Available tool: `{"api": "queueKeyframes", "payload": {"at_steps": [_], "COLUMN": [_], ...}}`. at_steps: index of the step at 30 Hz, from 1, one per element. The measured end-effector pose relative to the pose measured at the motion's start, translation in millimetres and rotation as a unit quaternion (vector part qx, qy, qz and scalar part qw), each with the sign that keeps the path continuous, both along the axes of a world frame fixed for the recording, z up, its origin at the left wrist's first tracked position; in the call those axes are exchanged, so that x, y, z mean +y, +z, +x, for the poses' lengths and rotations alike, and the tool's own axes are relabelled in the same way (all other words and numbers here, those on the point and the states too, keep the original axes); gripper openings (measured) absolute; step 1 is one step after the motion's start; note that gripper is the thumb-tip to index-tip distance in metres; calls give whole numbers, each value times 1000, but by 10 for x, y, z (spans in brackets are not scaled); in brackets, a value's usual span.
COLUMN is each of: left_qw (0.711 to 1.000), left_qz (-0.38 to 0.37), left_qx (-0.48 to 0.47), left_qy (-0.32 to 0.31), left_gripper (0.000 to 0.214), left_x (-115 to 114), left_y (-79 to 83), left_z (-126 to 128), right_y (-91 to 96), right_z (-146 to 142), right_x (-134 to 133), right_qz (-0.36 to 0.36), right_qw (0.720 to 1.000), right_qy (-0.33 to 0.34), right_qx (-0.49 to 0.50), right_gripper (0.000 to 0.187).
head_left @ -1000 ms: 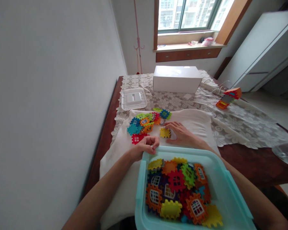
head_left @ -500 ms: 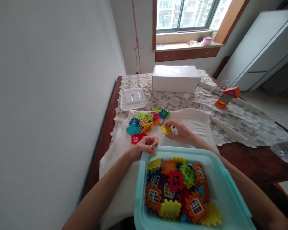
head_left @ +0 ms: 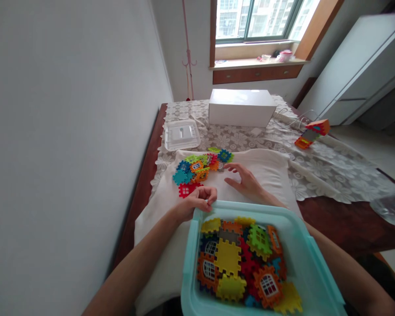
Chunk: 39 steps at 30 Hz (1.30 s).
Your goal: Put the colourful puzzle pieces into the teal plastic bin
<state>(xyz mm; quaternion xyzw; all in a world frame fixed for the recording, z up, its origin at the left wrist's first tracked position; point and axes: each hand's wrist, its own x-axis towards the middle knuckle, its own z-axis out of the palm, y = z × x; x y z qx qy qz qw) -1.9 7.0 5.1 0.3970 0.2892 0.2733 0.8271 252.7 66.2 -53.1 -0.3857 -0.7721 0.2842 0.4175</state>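
Observation:
A teal plastic bin (head_left: 250,207) filled with colourful toothed building tiles is close to me, tilted so its inside shows. My left hand (head_left: 198,202) is closed at the bin's far left corner, thumb and fingers on the rim. A yellow tile (head_left: 228,256) lies on top inside, beside an orange window tile (head_left: 268,285) and a green one (head_left: 260,239). Beyond the rim, my right hand (head_left: 246,182) hovers over the white cloth, thumb and fingers apart, nothing between them. Just left of its fingertips is a pile of tiles (head_left: 197,166), with a red window tile (head_left: 188,189) at its near edge.
A clear plastic lid (head_left: 182,135) and a long white box (head_left: 242,108) stand farther back on the lace tablecloth (head_left: 240,138). An assembled tile structure (head_left: 311,134) sits at the right. A transparent container (head_left: 391,208) is at the right edge; a wall (head_left: 79,109) runs along the left.
The yellow tile pinched in my right hand has been let go; a yellow tile now covers the red window tile in the bin. My right hand has opened. The left hand stays at the corner.

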Motion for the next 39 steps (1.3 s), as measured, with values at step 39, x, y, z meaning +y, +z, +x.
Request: {"api": "queueKeyframes", "payload": {"at_steps": [39], "left_qw": [1000], "left_qz": [11], "left_qx": [4], "left_qy": [9], "left_gripper": [35], "left_x": [-14], "left_y": [36], "left_z": [11], "right_y": [-152], "right_z": [11], "right_x": [135], "right_qz": [112], "right_qw": [972], "right_qy": [-15], "right_qx": [-206], "right_gripper": [25]}}
